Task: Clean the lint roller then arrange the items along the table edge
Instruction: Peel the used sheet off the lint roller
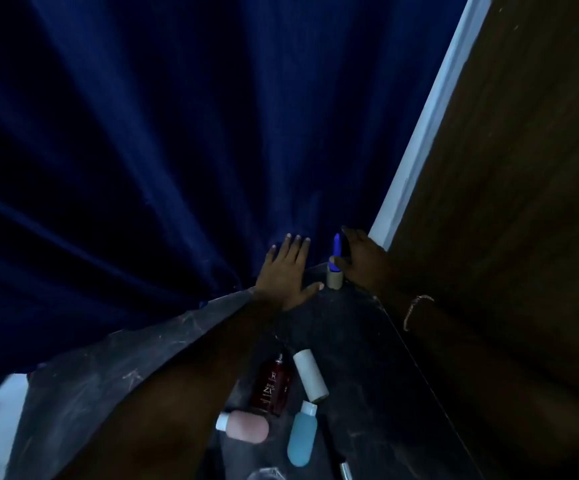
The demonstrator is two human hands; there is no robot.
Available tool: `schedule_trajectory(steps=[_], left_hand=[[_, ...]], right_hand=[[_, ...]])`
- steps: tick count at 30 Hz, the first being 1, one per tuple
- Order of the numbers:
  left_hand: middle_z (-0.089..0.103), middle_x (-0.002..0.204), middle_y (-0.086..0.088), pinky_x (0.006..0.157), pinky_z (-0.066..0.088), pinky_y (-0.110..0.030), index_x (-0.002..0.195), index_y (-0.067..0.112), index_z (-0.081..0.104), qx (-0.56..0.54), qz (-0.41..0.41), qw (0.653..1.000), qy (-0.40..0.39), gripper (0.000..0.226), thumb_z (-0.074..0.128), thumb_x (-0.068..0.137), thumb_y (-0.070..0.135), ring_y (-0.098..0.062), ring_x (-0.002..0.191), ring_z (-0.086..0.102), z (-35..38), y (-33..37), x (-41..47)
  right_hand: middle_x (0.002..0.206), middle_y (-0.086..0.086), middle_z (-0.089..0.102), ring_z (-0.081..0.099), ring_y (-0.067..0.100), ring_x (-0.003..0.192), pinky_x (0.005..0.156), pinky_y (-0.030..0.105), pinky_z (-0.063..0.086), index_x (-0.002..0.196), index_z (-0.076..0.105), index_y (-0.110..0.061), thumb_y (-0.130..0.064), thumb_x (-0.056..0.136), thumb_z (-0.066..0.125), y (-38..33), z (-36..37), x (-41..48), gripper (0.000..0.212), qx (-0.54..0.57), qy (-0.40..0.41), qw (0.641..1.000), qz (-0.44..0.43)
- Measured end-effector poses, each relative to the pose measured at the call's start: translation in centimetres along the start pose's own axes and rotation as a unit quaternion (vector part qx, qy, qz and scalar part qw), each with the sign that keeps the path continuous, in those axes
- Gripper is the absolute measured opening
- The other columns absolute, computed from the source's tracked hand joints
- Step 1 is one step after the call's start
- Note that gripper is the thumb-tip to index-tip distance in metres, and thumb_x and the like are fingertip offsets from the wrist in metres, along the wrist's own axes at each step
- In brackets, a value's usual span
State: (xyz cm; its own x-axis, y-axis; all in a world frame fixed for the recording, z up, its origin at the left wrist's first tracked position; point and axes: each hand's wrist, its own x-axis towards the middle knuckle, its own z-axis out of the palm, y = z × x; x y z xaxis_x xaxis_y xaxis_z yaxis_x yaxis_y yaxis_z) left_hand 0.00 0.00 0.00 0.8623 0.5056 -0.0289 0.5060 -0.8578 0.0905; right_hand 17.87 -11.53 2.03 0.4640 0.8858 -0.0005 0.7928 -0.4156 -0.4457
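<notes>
The lint roller stands upright at the far corner of the dark, scuffed bench. Its smooth blue plastic handle points up, and its short tan, cardboard-coloured roll rests end-down on the surface. The right hand grips the handle from the right, with the fingers curled round it. Just to the left, the left hand lies flat where the bench meets a deep blue curtain that hangs in soft, heavy folds. Its fingers are straight and slightly spread, and the thumb reaches out toward the roll, its tip just beside it. Nearer the person, four things lie on their sides close together. A flat dark red bottle carries pale lettering, and beside it is a plain white cylinder with a matte surface. A rounded pink squeeze bottle and a rounded light blue squeeze bottle each have a white cap. The bench top shows pale scratches and dusty streaks. To the right rises a dark brown wooden panel, edged by a pale painted strip.
</notes>
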Motion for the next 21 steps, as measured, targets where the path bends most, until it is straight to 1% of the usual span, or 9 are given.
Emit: schedule_trajectory(steps=[2,6,9,11,12,14,17,19,21], left_hand=[[0.005,0.175,-0.009,0.129,0.010,-0.053,0.166,0.013,0.000,-0.043,-0.036,0.998,-0.039,0.106,0.039,0.093,0.079,-0.027,0.162,-0.001,1.2,1.3,0.7],[0.020,0.171,-0.012,0.127,0.023,-0.053,0.165,0.010,0.011,-0.118,-0.077,0.986,-0.090,0.100,0.057,0.095,0.064,-0.032,0.160,0.015,3.9,3.3,2.4],[0.042,0.158,-0.015,0.122,0.031,-0.044,0.158,0.010,0.033,-0.170,-0.069,0.977,-0.105,0.072,0.058,0.102,0.047,-0.032,0.146,0.040,4.5,4.2,4.1],[0.056,0.144,-0.016,0.115,0.040,-0.042,0.146,0.007,0.050,-0.252,-0.109,0.960,-0.059,0.049,0.052,0.107,0.035,-0.029,0.131,0.055,4.8,5.2,4.8],[0.060,0.138,-0.016,0.112,0.042,-0.040,0.141,0.004,0.054,-0.288,-0.132,0.947,-0.044,0.042,0.050,0.109,0.031,-0.029,0.126,0.059,5.0,5.7,4.9],[0.064,0.131,-0.019,0.107,0.045,-0.036,0.134,-0.001,0.057,-0.345,-0.152,0.926,-0.036,0.035,0.052,0.108,0.022,-0.030,0.120,0.063,5.5,6.3,5.2],[0.066,0.123,-0.020,0.096,0.045,-0.031,0.130,-0.005,0.058,-0.408,-0.165,0.897,-0.036,0.031,0.059,0.103,0.009,-0.033,0.115,0.063,5.9,6.5,5.3],[0.066,0.130,-0.018,0.102,0.046,-0.036,0.136,0.002,0.057,-0.410,-0.187,0.892,-0.043,0.036,0.062,0.101,0.013,-0.033,0.121,0.062,5.7,6.4,5.3],[0.067,0.128,-0.015,0.101,0.047,-0.039,0.134,0.005,0.058,-0.414,-0.181,0.891,-0.030,0.036,0.064,0.100,0.015,-0.032,0.117,0.062,5.6,6.3,4.9]], right_hand=[[0.149,0.013,0.042,0.055,0.034,0.125,0.102,0.046,0.049,0.156,0.022,-0.021,-0.044,0.094,0.059,0.0,0.4,0.7,0.076,0.039,-0.021,0.999,0.015],[0.143,0.010,0.049,0.059,0.034,0.120,0.097,0.046,0.050,0.150,0.028,-0.030,-0.034,0.096,0.056,0.8,2.2,1.7,0.061,0.029,-0.023,0.999,-0.008],[0.127,0.009,0.060,0.064,0.032,0.109,0.090,0.044,0.054,0.138,0.039,-0.027,-0.029,0.097,0.054,1.8,3.2,2.6,0.044,0.022,-0.022,0.999,-0.023],[0.117,0.008,0.064,0.067,0.030,0.102,0.086,0.046,0.056,0.131,0.041,-0.027,-0.028,0.096,0.054,2.3,3.8,3.0,0.037,0.019,-0.025,0.999,-0.021],[0.114,0.008,0.066,0.068,0.029,0.099,0.084,0.045,0.057,0.130,0.040,-0.028,-0.028,0.096,0.054,2.5,4.0,3.2,0.036,0.023,-0.028,0.999,-0.019],[0.109,0.008,0.068,0.069,0.028,0.095,0.078,0.040,0.056,0.127,0.039,-0.029,-0.029,0.096,0.054,3.0,4.2,3.4,0.034,0.030,-0.027,0.999,-0.022],[0.099,0.007,0.068,0.068,0.028,0.088,0.071,0.032,0.047,0.114,0.041,-0.027,-0.028,0.095,0.054,3.9,4.3,3.7,0.024,0.042,-0.027,0.998,-0.023],[0.096,0.005,0.068,0.068,0.026,0.085,0.069,0.028,0.043,0.112,0.044,-0.023,-0.027,0.095,0.055,4.2,4.1,3.3,0.021,0.050,-0.026,0.998,-0.025],[0.095,0.004,0.068,0.067,0.022,0.084,0.069,0.027,0.044,0.117,0.047,-0.022,-0.026,0.095,0.056,4.1,3.7,2.5,0.025,0.069,-0.016,0.997,-0.019]])
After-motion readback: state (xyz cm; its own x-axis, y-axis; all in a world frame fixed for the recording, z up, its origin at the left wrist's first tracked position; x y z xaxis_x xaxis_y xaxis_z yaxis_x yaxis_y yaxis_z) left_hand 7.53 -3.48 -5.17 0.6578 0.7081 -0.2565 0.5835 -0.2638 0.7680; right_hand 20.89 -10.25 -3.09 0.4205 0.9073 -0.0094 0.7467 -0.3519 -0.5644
